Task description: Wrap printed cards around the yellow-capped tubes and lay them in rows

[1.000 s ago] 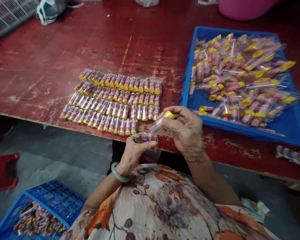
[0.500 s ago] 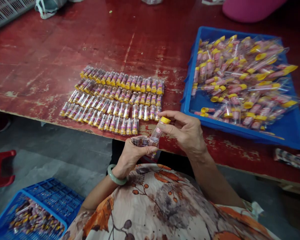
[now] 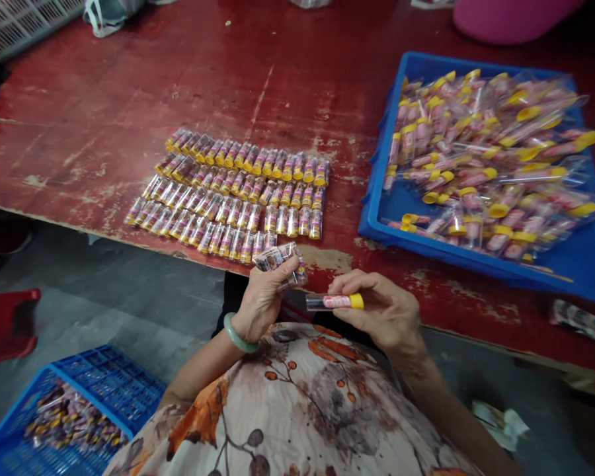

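While the left hand (image 3: 262,299) gripped a small printed bundle (image 3: 276,259) between thumb and fingers, the right hand (image 3: 384,309) pinched a clear tube (image 3: 334,302) at its yellow-capped end. That tube was held almost level just off the near edge of the red table (image 3: 104,112), its clear end pointing toward the left hand, apart from the bundle. The lettering was too small to read, but the bundle looked like flat film sleeves. A pale green bracelet (image 3: 238,336) circled the left wrist. Beyond the hands, wrapped tubes (image 3: 223,210) with yellow ends lay side by side in four rows on the tabletop. To their right, a blue tray (image 3: 371,221) held a loose heap of capped tubes (image 3: 471,229). At the lower left, a blue basket (image 3: 106,377) contained many more small pieces (image 3: 74,416), near a red stool (image 3: 4,330).
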Demonstrator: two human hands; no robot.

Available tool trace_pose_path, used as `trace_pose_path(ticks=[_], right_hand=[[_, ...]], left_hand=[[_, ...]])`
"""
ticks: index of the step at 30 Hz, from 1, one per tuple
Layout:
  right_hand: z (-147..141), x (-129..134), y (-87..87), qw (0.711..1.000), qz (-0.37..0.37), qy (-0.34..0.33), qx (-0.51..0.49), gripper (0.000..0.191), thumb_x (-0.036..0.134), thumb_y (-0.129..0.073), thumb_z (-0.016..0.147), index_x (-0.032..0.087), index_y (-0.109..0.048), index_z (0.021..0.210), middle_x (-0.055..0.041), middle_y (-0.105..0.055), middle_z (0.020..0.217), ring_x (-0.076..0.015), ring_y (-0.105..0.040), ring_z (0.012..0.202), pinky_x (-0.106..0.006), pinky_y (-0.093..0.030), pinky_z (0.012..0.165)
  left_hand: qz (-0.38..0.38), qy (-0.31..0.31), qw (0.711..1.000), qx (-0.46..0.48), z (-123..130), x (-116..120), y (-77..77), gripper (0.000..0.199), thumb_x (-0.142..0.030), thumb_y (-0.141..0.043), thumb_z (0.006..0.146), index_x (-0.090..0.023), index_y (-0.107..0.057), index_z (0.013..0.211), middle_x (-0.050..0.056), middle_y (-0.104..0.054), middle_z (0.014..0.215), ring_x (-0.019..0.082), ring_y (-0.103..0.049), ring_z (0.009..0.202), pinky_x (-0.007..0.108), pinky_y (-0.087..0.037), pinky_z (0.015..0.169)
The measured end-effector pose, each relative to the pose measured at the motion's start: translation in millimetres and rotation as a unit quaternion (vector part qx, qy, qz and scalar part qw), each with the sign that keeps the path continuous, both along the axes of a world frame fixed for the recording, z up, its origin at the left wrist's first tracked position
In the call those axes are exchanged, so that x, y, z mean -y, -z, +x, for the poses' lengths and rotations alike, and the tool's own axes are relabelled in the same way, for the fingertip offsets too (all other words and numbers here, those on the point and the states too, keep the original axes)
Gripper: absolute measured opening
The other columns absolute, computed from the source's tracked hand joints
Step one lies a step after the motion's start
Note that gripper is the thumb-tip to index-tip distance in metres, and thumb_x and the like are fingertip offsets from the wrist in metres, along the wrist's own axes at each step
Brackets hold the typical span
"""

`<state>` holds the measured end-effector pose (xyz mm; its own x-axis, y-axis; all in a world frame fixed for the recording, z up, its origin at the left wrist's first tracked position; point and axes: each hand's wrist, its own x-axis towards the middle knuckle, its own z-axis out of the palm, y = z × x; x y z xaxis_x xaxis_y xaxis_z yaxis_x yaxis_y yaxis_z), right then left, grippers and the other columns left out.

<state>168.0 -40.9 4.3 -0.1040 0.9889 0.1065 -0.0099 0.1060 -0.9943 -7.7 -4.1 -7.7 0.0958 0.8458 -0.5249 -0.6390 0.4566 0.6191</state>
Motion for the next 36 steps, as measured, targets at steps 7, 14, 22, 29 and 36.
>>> trace_pose_path(ticks=[7, 14, 22, 29, 36], right_hand=[[-14, 3, 8.5, 0.970, 0.175, 0.103, 0.131, 0.022, 0.013, -0.075, 0.072, 0.022, -0.064, 0.089, -0.0044, -0.070, 0.088, -0.0205, -0.065, 0.082, -0.039, -0.054, 0.075], [-25, 6, 18.8, 0.891, 0.328, 0.198, 0.245, 0.040, 0.013, -0.077, 0.069, 0.026, -0.060, 0.103, -0.0043, -0.073, 0.094, -0.0214, -0.070, 0.079, -0.037, -0.058, 0.068], [-32, 2, 35.1, 0.844, 0.397, 0.178, 0.313, 0.055, 0.013, -0.079, 0.069, 0.022, -0.055, 0.118, -0.0090, -0.071, 0.105, -0.0219, -0.071, 0.089, -0.033, -0.060, 0.075], [-26, -3, 13.9, 0.947, 0.257, 0.019, 0.190, 0.039, 0.010, -0.059, 0.082, 0.024, -0.059, 0.119, -0.0102, -0.062, 0.115, -0.0205, -0.065, 0.093, -0.038, -0.057, 0.079], [-33, -6, 2.4, 0.962, 0.208, 0.097, 0.145, 0.028, 0.015, -0.064, 0.078, 0.024, -0.065, 0.105, -0.0073, -0.065, 0.103, -0.0167, -0.062, 0.076, -0.034, -0.054, 0.066]], left_hand=[[-0.025, -0.031, 0.998, 0.044, 5, 1, -3.4, 0.033, -0.028, -0.086, 0.062, -0.015, -0.069, 0.088, 0.000, -0.070, 0.080, 0.011, -0.064, 0.068, 0.023, -0.052, 0.064], [-0.038, -0.038, 0.996, 0.067, 5, 3, -5.2, 0.036, -0.028, -0.086, 0.063, -0.015, -0.068, 0.092, 0.001, -0.069, 0.086, 0.012, -0.065, 0.075, 0.025, -0.055, 0.067], [0.013, -0.038, 0.999, 0.028, 5, 7, -4.3, 0.035, -0.032, -0.086, 0.061, -0.014, -0.065, 0.084, 0.000, -0.068, 0.081, 0.012, -0.061, 0.066, 0.027, -0.051, 0.064], [0.029, -0.003, 0.999, 0.029, -4, 8, -5.6, 0.037, -0.033, -0.086, 0.060, -0.015, -0.068, 0.086, 0.002, -0.069, 0.083, 0.014, -0.063, 0.072, 0.029, -0.051, 0.070], [0.040, 0.052, 0.997, 0.039, 3, 16, -14.3, 0.050, -0.039, -0.091, 0.047, -0.015, -0.069, 0.084, 0.002, -0.069, 0.080, 0.014, -0.062, 0.071, 0.029, -0.050, 0.073]])
